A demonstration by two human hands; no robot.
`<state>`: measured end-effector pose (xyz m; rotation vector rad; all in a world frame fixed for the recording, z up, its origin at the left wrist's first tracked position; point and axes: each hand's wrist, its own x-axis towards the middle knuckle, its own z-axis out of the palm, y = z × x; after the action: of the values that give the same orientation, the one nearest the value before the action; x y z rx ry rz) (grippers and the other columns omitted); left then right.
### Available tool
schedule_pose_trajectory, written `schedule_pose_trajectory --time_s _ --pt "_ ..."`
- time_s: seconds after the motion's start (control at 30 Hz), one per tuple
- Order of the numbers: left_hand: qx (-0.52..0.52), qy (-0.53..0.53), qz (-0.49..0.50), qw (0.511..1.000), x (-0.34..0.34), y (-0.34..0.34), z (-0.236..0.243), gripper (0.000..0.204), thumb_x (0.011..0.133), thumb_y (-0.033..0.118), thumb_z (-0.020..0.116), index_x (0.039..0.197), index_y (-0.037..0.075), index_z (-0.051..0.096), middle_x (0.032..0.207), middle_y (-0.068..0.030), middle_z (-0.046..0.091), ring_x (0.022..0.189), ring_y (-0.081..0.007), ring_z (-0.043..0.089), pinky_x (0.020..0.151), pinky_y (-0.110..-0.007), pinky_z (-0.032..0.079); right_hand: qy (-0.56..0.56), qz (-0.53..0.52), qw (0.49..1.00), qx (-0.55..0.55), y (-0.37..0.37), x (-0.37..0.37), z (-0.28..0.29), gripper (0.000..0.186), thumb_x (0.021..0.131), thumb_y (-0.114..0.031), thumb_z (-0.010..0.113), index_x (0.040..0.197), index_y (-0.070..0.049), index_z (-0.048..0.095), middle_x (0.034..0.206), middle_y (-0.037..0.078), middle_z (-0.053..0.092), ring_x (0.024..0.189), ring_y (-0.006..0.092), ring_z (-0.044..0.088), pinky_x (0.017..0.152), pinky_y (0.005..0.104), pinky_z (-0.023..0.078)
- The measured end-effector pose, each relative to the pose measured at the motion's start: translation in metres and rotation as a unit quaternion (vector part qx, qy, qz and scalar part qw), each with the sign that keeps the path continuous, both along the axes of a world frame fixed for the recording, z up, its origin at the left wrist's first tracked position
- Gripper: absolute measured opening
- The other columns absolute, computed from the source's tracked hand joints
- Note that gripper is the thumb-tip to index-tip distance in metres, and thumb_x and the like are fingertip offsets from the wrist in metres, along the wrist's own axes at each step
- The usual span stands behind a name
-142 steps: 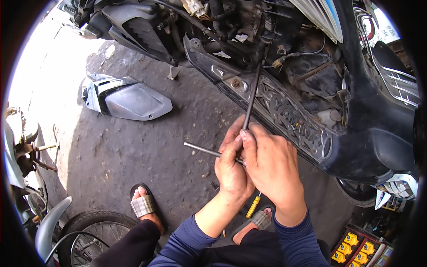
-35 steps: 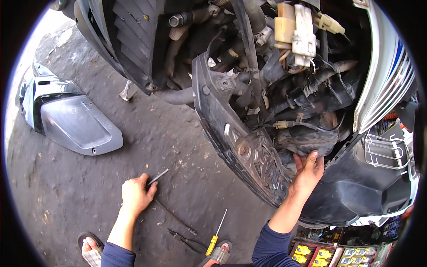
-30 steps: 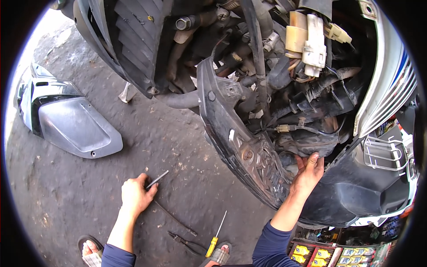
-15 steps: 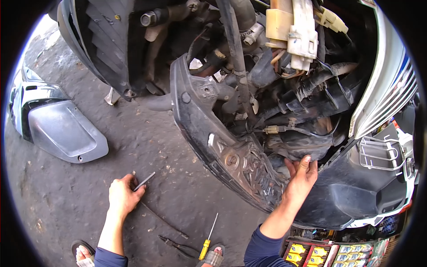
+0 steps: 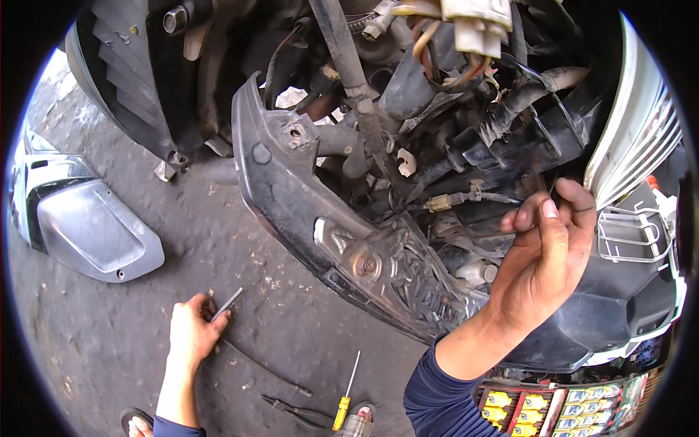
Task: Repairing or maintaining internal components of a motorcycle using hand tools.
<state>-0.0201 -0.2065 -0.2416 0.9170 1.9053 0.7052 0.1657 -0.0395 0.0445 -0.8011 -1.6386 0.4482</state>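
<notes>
My left hand (image 5: pixel 193 331), low over the ground, is closed around a short grey metal rod (image 5: pixel 227 304) whose end sticks out past the fingers. A thin dark rod or cable (image 5: pixel 266 365) runs from beneath that hand along the ground; whether the two are joined is hidden. My right hand (image 5: pixel 546 251) is raised at the opened body of a motor scooter, its fingers curled inward beside the wiring. What they grip, if anything, I cannot make out. Just left of the fingertips is a pale connector (image 5: pixel 443 202) on a cable. The black footboard frame (image 5: pixel 364 251) slants below.
Pliers (image 5: pixel 298 414) and a yellow-handled screwdriver (image 5: pixel 341 411) lie near my feet. A detached grey-black body panel (image 5: pixel 102 233) rests on the ground at left. White connectors (image 5: pixel 477 25) hang at the top. Packaged goods (image 5: pixel 561 408) stand at lower right.
My right hand has left the black covering low in the scooter body and moved up and right. My left hand keeps the rod, nearly unmoved. The view has shifted slightly.
</notes>
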Motion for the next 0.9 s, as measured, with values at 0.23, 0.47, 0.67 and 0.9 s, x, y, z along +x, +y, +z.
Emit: schedule_pose_trajectory --time_s 0.23,0.47,0.67,0.9 --pt "0.01 0.006 -0.077 0.997 -0.001 0.0 0.01 0.027 0.074 0.024 0.074 0.081 0.0 0.062 0.067 -0.0186 0.064 0.065 -0.0326 0.066 0.064 -0.039 0.052 -0.048 0.099 0.993 -0.039 0.008 0.014 0.001 0.01 0.086 0.0 0.057 0.096 0.002 0.056 0.082 0.008 0.054 0.06 0.0083 0.05 0.058 0.0263 0.051" --pt "0.281 0.094 -0.095 0.95 0.021 0.003 0.125 0.03 0.074 0.011 0.072 0.1 0.0 0.063 0.091 -0.0175 0.064 0.083 -0.0376 0.063 0.075 -0.04 0.052 -0.116 -0.057 0.992 -0.016 -0.042 0.05 -0.003 0.04 0.09 -0.005 0.058 0.126 0.007 0.048 0.117 0.02 0.059 0.1 0.0251 0.063 0.084 0.0346 0.052" --pt "0.679 -0.016 0.061 0.732 0.061 0.114 0.249 0.062 0.08 -0.002 0.057 0.137 -0.01 0.033 0.134 -0.032 0.038 0.122 -0.0469 0.043 0.104 -0.045 0.038 -0.05 -0.229 0.965 -0.122 -0.057 0.074 -0.046 0.058 0.091 -0.005 0.06 0.138 0.011 0.032 0.138 0.029 0.042 0.129 0.0314 0.044 0.108 0.0384 0.034" --pt "0.629 0.003 0.086 0.773 0.08 0.158 0.255 0.063 0.079 -0.001 0.053 0.137 -0.007 0.029 0.131 -0.0307 0.042 0.124 -0.0449 0.043 0.105 -0.042 0.036 0.013 -0.143 0.978 -0.154 -0.043 0.088 -0.06 0.063 0.094 -0.008 0.058 0.142 0.013 0.023 0.141 0.023 0.041 0.129 0.0255 0.042 0.109 0.0329 0.029"
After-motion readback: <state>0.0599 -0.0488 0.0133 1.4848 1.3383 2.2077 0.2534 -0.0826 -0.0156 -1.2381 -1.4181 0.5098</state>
